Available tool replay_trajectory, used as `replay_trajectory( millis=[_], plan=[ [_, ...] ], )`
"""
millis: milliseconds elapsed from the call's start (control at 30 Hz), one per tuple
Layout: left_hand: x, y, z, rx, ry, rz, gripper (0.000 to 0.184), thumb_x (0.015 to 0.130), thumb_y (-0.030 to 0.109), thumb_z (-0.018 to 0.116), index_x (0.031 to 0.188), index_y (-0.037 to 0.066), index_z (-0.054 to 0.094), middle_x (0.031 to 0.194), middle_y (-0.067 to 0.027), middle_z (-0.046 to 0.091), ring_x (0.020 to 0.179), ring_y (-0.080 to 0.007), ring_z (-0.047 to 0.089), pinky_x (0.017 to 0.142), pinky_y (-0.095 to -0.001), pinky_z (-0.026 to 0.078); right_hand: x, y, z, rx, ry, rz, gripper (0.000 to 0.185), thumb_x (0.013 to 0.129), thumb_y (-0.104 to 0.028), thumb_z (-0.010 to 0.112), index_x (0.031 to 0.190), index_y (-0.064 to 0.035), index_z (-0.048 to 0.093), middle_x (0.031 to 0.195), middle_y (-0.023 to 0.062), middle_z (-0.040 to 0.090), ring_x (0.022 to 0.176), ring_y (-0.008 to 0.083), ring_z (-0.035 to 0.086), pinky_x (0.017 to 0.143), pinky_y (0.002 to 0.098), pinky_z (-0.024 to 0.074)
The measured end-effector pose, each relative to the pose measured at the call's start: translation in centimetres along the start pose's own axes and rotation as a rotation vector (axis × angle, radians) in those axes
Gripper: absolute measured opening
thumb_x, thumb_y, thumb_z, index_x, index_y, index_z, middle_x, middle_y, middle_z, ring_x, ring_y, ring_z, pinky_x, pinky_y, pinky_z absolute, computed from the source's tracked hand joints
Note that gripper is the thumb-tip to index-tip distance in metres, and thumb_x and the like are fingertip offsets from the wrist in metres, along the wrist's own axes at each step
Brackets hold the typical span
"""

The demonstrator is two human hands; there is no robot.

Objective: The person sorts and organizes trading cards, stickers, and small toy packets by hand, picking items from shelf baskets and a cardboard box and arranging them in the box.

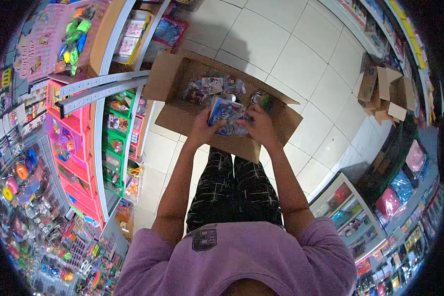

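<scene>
A large cardboard box (177, 118) stands with its flaps spread in front of me. My left hand (202, 129) grips a flat blue-and-white packet (223, 109) at its left and lower edge, above the box's contents. Close by on the right, my right hand (260, 129) reaches in with bent fingers against clear plastic wrapping; what it holds is too small to make out. Plastic-wrapped goods (195, 92) fill the box, with a white printed card (212, 85) among them. A dark and green item (266, 102) lies beyond my right fingers.
At left are shelves with pink baskets (74, 167) and green baskets (114, 165); two metal rails (103, 85) jut toward the box. Opened cardboard cartons (387, 93) sit on the tiled floor (301, 54) at right. A glass-fronted cabinet (348, 212) stands at lower right.
</scene>
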State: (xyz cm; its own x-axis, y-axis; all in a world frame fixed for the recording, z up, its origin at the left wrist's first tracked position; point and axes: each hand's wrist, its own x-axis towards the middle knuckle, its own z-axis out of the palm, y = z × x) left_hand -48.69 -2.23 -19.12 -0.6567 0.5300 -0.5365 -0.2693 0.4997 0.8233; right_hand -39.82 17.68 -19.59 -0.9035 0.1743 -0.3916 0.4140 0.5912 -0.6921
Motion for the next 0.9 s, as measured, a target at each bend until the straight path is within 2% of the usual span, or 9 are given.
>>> replay_trajectory(
  millis=[33,100,200,300,433,600,700,800,900],
  plan=[
    [-0.1,0.2,0.2,-0.002,0.009,-0.005,0.043,0.085,0.02,0.068,0.12,0.002,0.051,0.111,-0.0081,0.061,0.1,-0.0158,0.057,0.089,-0.0307,0.045,0.0,0.5,0.4,0.015,0.033,-0.03,0.043,0.079,-0.036,0.069,0.101,0.0005,0.064,0.098,0.0163,0.064,0.094,0.0353,0.06,0.086,0.042,0.046],
    [0.2,-1.1,1.2,-0.24,0.134,-0.031,0.04,0.085,0.02,0.068,0.117,0.001,0.052,0.106,-0.0079,0.062,0.095,-0.0141,0.057,0.086,-0.0301,0.045,0.1,0.7,0.9,0.046,0.096,-0.09,0.039,0.08,-0.033,0.069,0.098,0.0009,0.065,0.098,0.0154,0.064,0.093,0.0322,0.062,0.085,0.039,0.0472],
    [0.2,-2.4,1.8,-0.471,0.245,-0.031,0.039,0.085,0.019,0.068,0.115,0.001,0.052,0.104,-0.0075,0.062,0.094,-0.0134,0.056,0.086,-0.0293,0.044,0.0,-0.6,-0.6,0.441,-0.013,0.273,0.035,0.082,-0.027,0.069,0.102,0.0011,0.062,0.1,0.0147,0.064,0.091,0.0264,0.063,0.084,0.0347,0.0479],
    [-0.1,-2.0,2.5,-0.521,0.275,0.027,0.041,0.083,0.017,0.07,0.116,0.001,0.051,0.104,-0.0075,0.061,0.094,-0.0137,0.056,0.085,-0.0294,0.045,0.8,-0.2,1.4,0.673,0.172,0.215,0.036,0.083,-0.024,0.068,0.108,0.0005,0.059,0.101,0.0157,0.064,0.089,0.0212,0.062,0.081,0.0324,0.0482],
    [-1.0,-1.6,1.8,-0.34,0.319,0.017,0.043,0.079,0.015,0.073,0.114,0.002,0.052,0.105,-0.0078,0.061,0.093,-0.0139,0.057,0.083,-0.0302,0.046,1.7,-2.5,2.7,0.604,0.078,0.215,0.039,0.084,-0.025,0.068,0.111,-0.0002,0.057,0.101,0.0166,0.064,0.089,0.0215,0.062,0.079,0.0333,0.0482],
    [-2.0,-3.5,-0.8,-0.447,0.541,-0.011,0.043,0.077,0.014,0.075,0.11,0.001,0.052,0.1,-0.007,0.062,0.087,-0.014,0.058,0.079,-0.0284,0.048,5.2,-2.9,7.2,0.577,0.163,0.03,0.037,0.084,-0.027,0.067,0.107,-0.0004,0.058,0.098,0.0165,0.064,0.088,0.0231,0.062,0.078,0.0329,0.0483],
    [-3.5,-2.4,-3.5,-0.453,0.666,0.016,0.04,0.078,0.011,0.074,0.11,0.0,0.052,0.102,-0.006,0.06,0.091,-0.0134,0.057,0.08,-0.028,0.047,8.4,-6.0,6.3,0.478,0.05,0.15,0.037,0.086,-0.028,0.065,0.11,-0.001,0.057,0.102,0.0175,0.063,0.09,0.0282,0.062,0.08,0.0357,0.0484],
    [-4.7,-5.1,-5.6,-0.597,0.774,0.027,0.045,0.078,0.009,0.074,0.115,0.0,0.049,0.107,-0.007,0.059,0.095,-0.014,0.056,0.084,-0.0281,0.046,12.8,0.2,14.0,0.175,-0.024,0.069,0.035,0.088,-0.024,0.06,0.113,-0.0001,0.054,0.114,0.0199,0.059,0.101,0.0327,0.058,0.087,0.0402,0.0459],
    [-6.4,-5.6,-7.3,-0.622,0.858,-0.02,0.045,0.078,0.007,0.073,0.115,0.0,0.049,0.107,-0.007,0.058,0.095,-0.0141,0.056,0.085,-0.028,0.047,14.2,1.4,18.4,-0.211,0.135,-0.138,0.043,0.078,-0.02,0.066,0.115,-0.0022,0.052,0.116,0.0202,0.056,0.099,0.0348,0.058,0.082,0.0449,0.0481]
  ],
)
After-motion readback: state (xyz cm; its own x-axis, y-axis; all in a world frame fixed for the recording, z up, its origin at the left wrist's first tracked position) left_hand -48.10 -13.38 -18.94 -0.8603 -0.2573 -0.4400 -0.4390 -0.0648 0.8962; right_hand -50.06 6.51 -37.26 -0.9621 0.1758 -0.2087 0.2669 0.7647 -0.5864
